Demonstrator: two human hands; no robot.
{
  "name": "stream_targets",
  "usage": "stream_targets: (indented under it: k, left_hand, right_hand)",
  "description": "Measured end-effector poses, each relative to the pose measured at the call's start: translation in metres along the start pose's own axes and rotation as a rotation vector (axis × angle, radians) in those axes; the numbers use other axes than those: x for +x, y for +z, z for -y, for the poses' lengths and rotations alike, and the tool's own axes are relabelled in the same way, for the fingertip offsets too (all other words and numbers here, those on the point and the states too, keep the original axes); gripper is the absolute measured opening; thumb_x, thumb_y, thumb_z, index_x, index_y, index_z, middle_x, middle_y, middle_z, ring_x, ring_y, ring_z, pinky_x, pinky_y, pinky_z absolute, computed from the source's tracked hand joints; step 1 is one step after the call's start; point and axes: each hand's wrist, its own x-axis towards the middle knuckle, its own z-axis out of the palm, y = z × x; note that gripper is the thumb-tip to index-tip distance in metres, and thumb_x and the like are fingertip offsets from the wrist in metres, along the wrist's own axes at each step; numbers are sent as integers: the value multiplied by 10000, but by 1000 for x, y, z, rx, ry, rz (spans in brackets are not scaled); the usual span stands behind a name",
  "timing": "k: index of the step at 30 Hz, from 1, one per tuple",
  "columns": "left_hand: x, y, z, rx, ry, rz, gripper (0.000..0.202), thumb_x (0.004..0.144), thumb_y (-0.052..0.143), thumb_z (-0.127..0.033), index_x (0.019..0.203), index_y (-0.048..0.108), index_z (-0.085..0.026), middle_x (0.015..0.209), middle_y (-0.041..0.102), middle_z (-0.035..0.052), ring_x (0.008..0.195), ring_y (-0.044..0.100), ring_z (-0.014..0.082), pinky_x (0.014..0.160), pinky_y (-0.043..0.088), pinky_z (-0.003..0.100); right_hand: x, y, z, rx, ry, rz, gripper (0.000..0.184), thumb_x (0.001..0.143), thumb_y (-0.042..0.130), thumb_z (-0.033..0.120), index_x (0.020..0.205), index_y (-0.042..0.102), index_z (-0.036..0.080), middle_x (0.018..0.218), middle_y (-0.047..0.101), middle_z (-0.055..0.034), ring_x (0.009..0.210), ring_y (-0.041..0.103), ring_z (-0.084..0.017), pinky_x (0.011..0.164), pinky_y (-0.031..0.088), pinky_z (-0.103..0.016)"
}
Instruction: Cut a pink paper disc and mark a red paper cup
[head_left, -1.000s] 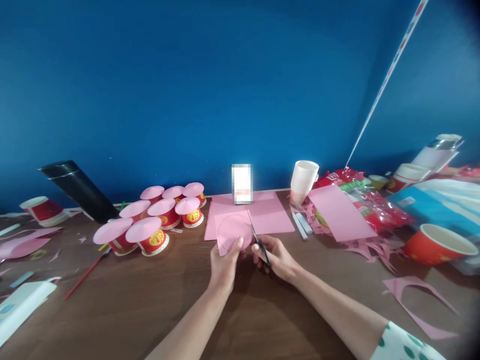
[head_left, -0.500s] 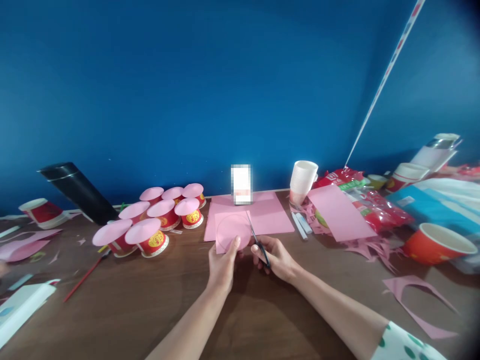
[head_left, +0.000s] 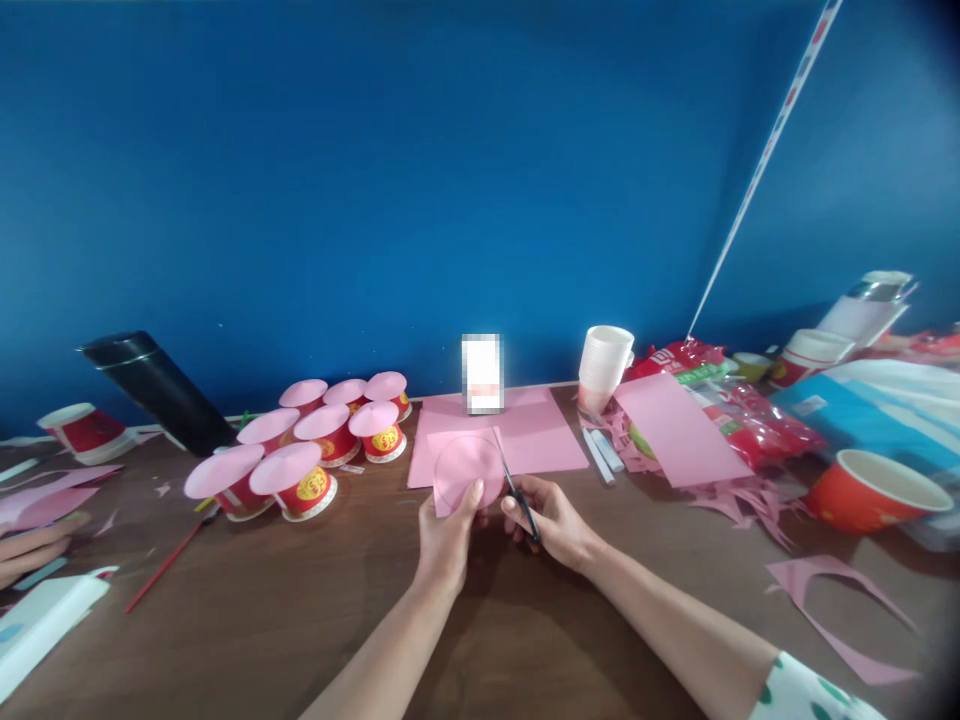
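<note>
My left hand point(head_left: 450, 535) pinches a piece of pink paper point(head_left: 465, 465) with a circle outlined on it, thumb on top and fingers underneath. Close beside it, my right hand point(head_left: 551, 522) grips a pair of scissors point(head_left: 521, 495) by the dark handles. The blades point away from me and lie along the paper's right edge. Larger pink sheets point(head_left: 547, 430) lie flat on the table just behind the hands. Part of the paper's lower edge is hidden by my left thumb and fingers.
Several red paper cups point(head_left: 379, 442) topped with pink discs stand at left, near a black bottle point(head_left: 161, 390) and a red pencil-like stick point(head_left: 171, 560). Another person's hand point(head_left: 37, 550) is at far left. At right are stacked white cups point(head_left: 604, 365), pink scraps point(head_left: 832, 610) and an orange cup point(head_left: 874, 490).
My hands keep nearly the same pose on the paper and scissors, with the paper shifted slightly. The other person's hand at far left has come further into view.
</note>
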Motion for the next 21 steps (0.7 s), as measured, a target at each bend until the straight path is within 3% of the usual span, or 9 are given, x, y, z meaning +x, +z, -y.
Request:
stream_targets:
  k: [21]
  left_hand:
    - [-2,3,-3,-44,-19,-69,294,552,740,-344,663,583,-121,497,551,-25,415,476,86,409,385,212]
  right_hand:
    - [0,1,4,-23,2,-5,434,730,591,496,969,579,134,553,525,25,416,458,-73,323,319,-147]
